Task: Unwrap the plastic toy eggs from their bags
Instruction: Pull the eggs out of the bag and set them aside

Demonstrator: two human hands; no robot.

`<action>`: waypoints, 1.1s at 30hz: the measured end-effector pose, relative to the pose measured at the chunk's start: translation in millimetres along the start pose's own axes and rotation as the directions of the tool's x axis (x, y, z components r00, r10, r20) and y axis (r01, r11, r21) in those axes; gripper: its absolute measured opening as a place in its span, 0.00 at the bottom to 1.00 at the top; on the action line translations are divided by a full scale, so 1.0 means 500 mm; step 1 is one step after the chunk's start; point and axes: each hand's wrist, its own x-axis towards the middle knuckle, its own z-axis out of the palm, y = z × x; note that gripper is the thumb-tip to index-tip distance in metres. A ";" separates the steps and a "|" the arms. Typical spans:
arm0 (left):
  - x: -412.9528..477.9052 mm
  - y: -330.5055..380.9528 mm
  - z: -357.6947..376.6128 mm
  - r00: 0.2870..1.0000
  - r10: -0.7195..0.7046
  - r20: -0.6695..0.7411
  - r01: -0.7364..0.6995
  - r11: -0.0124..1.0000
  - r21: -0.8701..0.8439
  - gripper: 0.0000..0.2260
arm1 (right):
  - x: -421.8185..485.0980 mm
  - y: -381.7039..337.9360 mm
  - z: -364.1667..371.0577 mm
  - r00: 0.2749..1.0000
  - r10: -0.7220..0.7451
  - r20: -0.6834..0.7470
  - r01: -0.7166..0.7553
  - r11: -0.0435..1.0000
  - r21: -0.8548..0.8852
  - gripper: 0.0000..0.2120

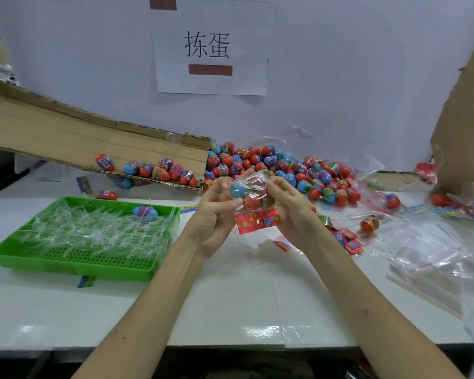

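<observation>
Head view: a white table [230, 296] spans the scene. A flattened brown cardboard sheet [66, 132] slopes across its far left, with several eggs lying on it. Crumpled clear empty plastic bags [435, 255] cover the right side. At near left a green plastic tray [66, 265] holds clear plastic strips and one egg. A heap of red-and-blue plastic toy eggs [285, 170] lies behind the hands.

Above the table's middle, both hands hold a small clear bag of eggs [253, 187]. Its long axis runs roughly upright, with its red printed card end [257, 221] hanging down. The left hand [216, 214] pinches its left side, and the right hand [290, 209] curls round its right side.
</observation>
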 end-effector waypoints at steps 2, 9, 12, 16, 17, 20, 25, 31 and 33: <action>0.000 0.000 -0.003 1.000 0.005 0.012 -0.005 1.000 -0.019 0.17 | -0.003 -0.003 0.003 1.000 0.021 0.013 -0.022 0.999 0.027 0.17; 0.004 -0.004 -0.010 0.997 0.019 0.075 -0.017 0.999 -0.034 0.18 | -0.003 -0.004 0.002 0.998 0.030 0.052 -0.036 0.992 0.118 0.19; 0.004 -0.004 -0.011 0.996 0.016 0.087 -0.014 0.999 -0.029 0.19 | -0.003 -0.004 0.001 0.999 0.013 0.048 -0.019 0.990 0.140 0.17; 0.002 -0.002 -0.009 0.996 0.011 0.090 -0.008 1.000 -0.026 0.19 | 0.001 0.001 -0.002 1.000 0.009 0.010 -0.010 0.990 0.137 0.15; 0.002 -0.001 -0.009 0.996 0.012 0.086 -0.010 1.000 -0.022 0.19 | 0.002 0.003 -0.003 1.000 0.007 -0.008 -0.006 0.991 0.130 0.14; 0.002 -0.002 -0.009 0.998 -0.002 0.061 0.002 1.000 -0.004 0.19 | 0.006 0.004 -0.003 0.996 -0.007 -0.086 0.019 0.992 0.129 0.11; 0.003 -0.010 -0.010 0.998 -0.058 -0.028 0.059 0.997 0.043 0.19 | 0.014 0.019 0.008 0.942 0.018 -0.335 -0.028 0.999 -0.027 0.08; 0.015 -0.013 -0.019 0.975 -0.027 -0.220 0.047 0.995 0.086 0.23 | 0.015 0.001 0.001 0.952 0.096 -0.292 -0.130 0.987 -0.097 0.14; 0.019 -0.020 -0.019 0.966 0.005 -0.259 0.044 0.982 0.184 0.22 | 0.014 0.002 0.002 0.956 0.056 -0.288 -0.150 0.937 -0.315 0.17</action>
